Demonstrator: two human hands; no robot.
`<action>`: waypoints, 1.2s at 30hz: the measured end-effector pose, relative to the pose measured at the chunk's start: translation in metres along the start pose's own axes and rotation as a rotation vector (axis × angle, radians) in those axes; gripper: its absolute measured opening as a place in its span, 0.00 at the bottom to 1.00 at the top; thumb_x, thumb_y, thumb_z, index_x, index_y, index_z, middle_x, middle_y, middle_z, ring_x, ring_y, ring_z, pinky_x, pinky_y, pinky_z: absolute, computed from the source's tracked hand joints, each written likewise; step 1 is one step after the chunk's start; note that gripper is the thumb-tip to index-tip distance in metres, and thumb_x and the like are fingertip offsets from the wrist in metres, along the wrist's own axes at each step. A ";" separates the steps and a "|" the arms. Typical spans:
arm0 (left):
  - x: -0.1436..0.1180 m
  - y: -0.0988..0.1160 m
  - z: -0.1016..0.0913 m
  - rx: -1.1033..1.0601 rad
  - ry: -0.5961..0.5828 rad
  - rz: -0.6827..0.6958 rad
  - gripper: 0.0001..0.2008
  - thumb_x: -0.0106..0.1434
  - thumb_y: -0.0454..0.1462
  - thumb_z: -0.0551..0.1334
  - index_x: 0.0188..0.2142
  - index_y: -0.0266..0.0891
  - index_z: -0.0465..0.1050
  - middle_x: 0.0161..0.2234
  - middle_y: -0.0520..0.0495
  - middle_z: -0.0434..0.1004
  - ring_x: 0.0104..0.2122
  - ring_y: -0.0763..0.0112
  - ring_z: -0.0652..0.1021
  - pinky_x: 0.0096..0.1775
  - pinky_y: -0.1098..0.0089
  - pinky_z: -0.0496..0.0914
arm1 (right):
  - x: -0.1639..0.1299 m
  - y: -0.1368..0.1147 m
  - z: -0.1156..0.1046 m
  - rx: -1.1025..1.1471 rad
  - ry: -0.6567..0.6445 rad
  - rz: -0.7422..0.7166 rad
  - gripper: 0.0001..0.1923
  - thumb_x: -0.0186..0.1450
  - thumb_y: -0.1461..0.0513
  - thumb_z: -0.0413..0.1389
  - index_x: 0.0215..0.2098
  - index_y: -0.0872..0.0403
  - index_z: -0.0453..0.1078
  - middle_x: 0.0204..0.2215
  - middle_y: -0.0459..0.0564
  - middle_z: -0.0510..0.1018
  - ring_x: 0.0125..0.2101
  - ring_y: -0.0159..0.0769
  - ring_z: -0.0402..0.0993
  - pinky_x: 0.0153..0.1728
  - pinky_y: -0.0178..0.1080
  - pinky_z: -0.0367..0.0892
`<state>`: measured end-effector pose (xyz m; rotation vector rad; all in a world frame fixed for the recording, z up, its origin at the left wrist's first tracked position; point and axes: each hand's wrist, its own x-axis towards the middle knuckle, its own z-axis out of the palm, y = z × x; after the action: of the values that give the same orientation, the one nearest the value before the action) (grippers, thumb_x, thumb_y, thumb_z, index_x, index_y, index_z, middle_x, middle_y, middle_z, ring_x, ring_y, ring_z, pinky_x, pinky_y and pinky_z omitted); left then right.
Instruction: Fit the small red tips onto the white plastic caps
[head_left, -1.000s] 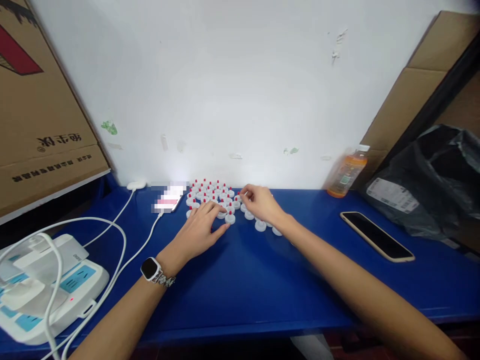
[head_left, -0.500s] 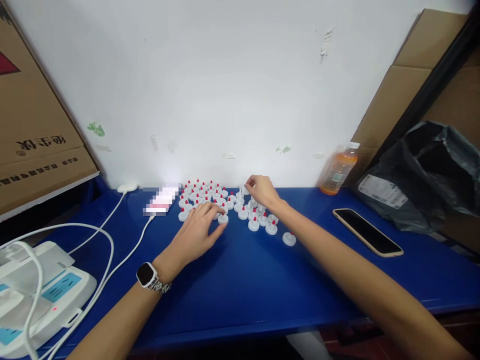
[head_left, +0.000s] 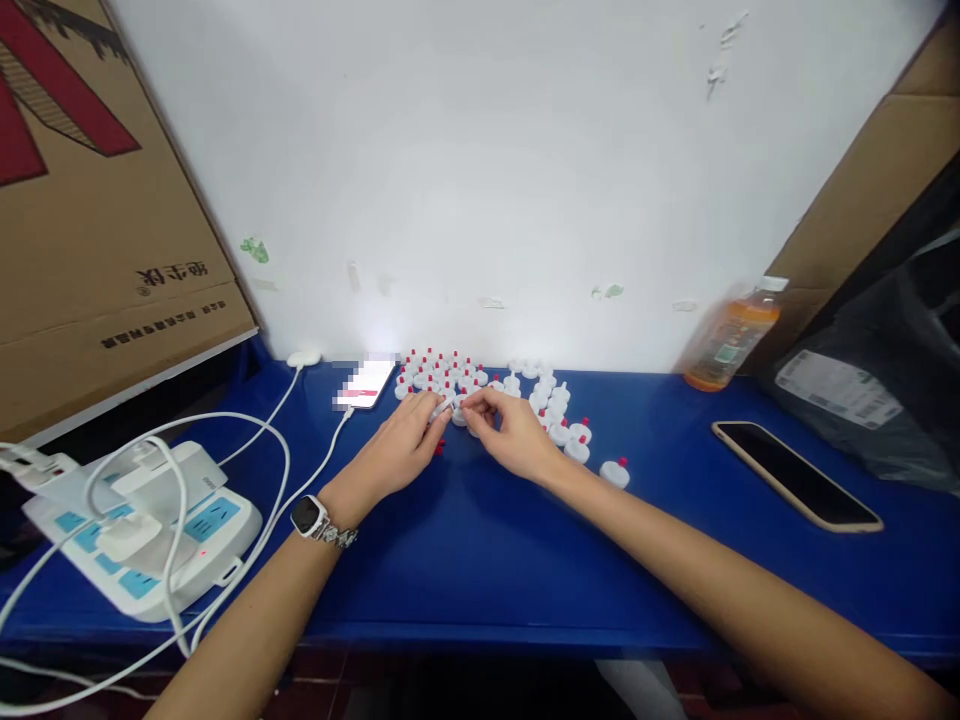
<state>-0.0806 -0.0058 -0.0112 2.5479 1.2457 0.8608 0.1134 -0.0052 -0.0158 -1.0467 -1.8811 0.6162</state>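
Observation:
White round nozzle caps, many with small red tips, crowd the blue table near the wall. My left hand pinches a tilted white nozzle cap between thumb and fingers. Right beside it my right hand is closed, thumb against fingertips; what is in them is too small to make out. A few red tips show under my left thumb. Behind the hands stands a cluster of red-tipped caps. Right of it are white caps without red tips, and a lone red-tipped cap lies nearest the front.
On the left lie a power strip with white cables and a lit phone on a cord. A dark phone, an orange drink bottle and a dark plastic bag are on the right. A cardboard box stands left.
My right hand has come left and forward from the caps by the wall to beside my left hand. My left hand now holds a cap tilted. The view has shifted left.

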 end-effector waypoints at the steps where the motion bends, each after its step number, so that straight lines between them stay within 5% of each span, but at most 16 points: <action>1: -0.002 -0.003 -0.003 0.008 0.001 -0.022 0.15 0.75 0.44 0.44 0.37 0.41 0.63 0.36 0.46 0.69 0.41 0.61 0.72 0.45 0.59 0.68 | 0.000 0.002 0.003 -0.076 -0.041 -0.027 0.06 0.67 0.62 0.55 0.40 0.54 0.73 0.31 0.47 0.78 0.31 0.33 0.71 0.35 0.36 0.64; 6: -0.009 -0.013 -0.007 0.001 -0.003 -0.087 0.10 0.72 0.44 0.51 0.37 0.41 0.62 0.37 0.47 0.70 0.40 0.62 0.72 0.42 0.61 0.67 | 0.002 0.005 0.021 -0.482 -0.217 -0.147 0.04 0.65 0.62 0.59 0.37 0.55 0.73 0.36 0.52 0.78 0.40 0.41 0.72 0.43 0.43 0.60; 12: -0.009 -0.019 -0.004 -0.001 -0.011 -0.074 0.09 0.71 0.42 0.51 0.36 0.41 0.63 0.37 0.46 0.71 0.39 0.62 0.72 0.40 0.62 0.68 | 0.003 0.010 0.026 -0.534 -0.237 -0.215 0.04 0.68 0.65 0.56 0.36 0.54 0.73 0.35 0.52 0.77 0.42 0.41 0.71 0.44 0.43 0.59; 16: -0.008 -0.011 -0.001 0.009 -0.013 -0.070 0.10 0.72 0.43 0.51 0.35 0.42 0.61 0.35 0.47 0.70 0.37 0.63 0.72 0.39 0.62 0.68 | -0.001 0.010 0.019 -0.308 -0.098 -0.185 0.04 0.68 0.64 0.55 0.36 0.53 0.72 0.37 0.51 0.77 0.41 0.39 0.71 0.44 0.42 0.63; 20: -0.009 0.006 0.009 0.021 -0.032 -0.031 0.10 0.73 0.44 0.50 0.39 0.42 0.63 0.36 0.47 0.71 0.36 0.63 0.73 0.38 0.63 0.68 | -0.005 0.008 0.013 0.151 0.134 0.066 0.09 0.68 0.56 0.55 0.41 0.53 0.71 0.31 0.47 0.77 0.31 0.34 0.72 0.34 0.37 0.66; 23: -0.010 0.015 0.017 0.048 -0.066 -0.011 0.10 0.73 0.44 0.50 0.42 0.41 0.64 0.37 0.46 0.71 0.36 0.63 0.74 0.37 0.63 0.68 | -0.007 0.008 0.014 0.396 0.178 0.150 0.15 0.65 0.51 0.58 0.40 0.54 0.72 0.29 0.47 0.77 0.30 0.35 0.74 0.33 0.37 0.68; 36: -0.011 0.020 0.020 0.116 -0.076 0.015 0.10 0.73 0.44 0.50 0.41 0.41 0.62 0.36 0.46 0.71 0.36 0.61 0.74 0.37 0.62 0.69 | -0.008 0.005 0.019 0.551 0.245 0.148 0.20 0.56 0.47 0.66 0.26 0.52 0.65 0.23 0.45 0.76 0.25 0.34 0.74 0.28 0.37 0.69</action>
<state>-0.0612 -0.0252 -0.0241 2.6561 1.2911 0.7062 0.1010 -0.0096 -0.0329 -0.8500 -1.3190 0.9772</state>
